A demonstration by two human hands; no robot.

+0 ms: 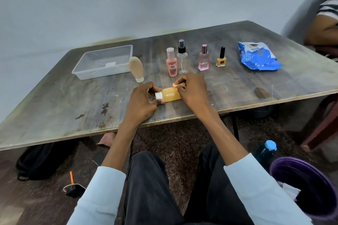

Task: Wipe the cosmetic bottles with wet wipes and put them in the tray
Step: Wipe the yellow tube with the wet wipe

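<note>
Near the tabletop front edge, an orange bottle lies sideways, white cap pointing left. Left hand pinches the cap; right hand grip closes on a small wipe.

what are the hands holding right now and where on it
The left hand grips the orange translucent bottle at its white cap end. The right hand pinches a small crumpled wipe against the bottle's other end.
</note>
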